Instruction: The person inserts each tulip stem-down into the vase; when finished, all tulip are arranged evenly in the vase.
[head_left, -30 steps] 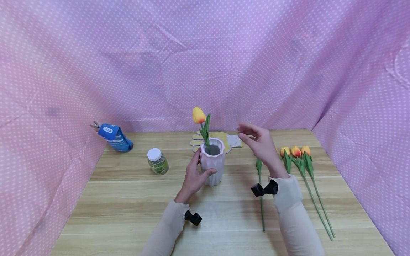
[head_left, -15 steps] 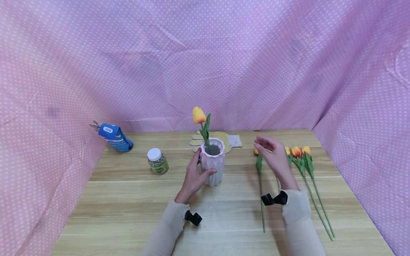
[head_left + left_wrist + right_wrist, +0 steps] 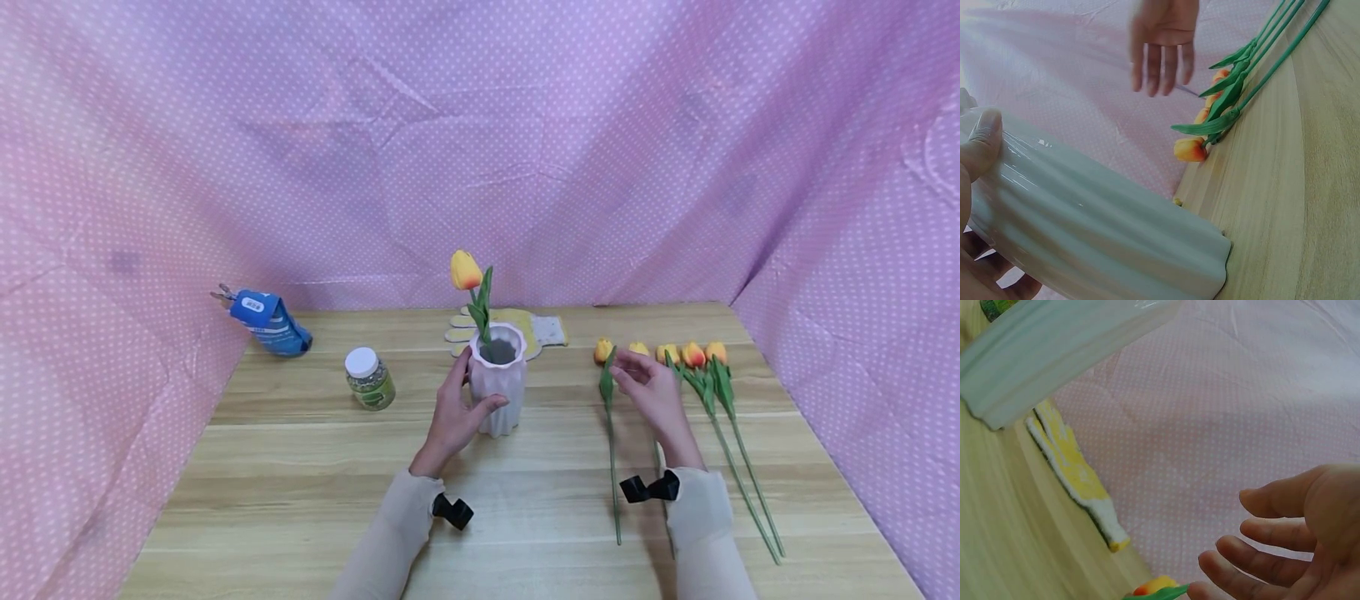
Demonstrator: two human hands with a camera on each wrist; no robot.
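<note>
No text is legible, blue pouch (image 3: 272,325) included.

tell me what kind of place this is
Likely a makeshift tabletop set, perhaps for filming: polka-dot cloth hangs behind and beside a wooden table bearing a vase, and a black device sits on each sleeve.

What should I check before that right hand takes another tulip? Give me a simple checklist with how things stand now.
1. Vase upright on the table: ok.
2. Left hand steadying it: ok, it grips the vase's side.
3. Room in the vase beside the standing tulip: ok, much of the opening shows.
4. Right hand free: ok, it holds nothing.
5. Nearest loose tulip held: not ok, it lies ungripped.
6. Right hand touching that tulip: cannot tell.
</note>
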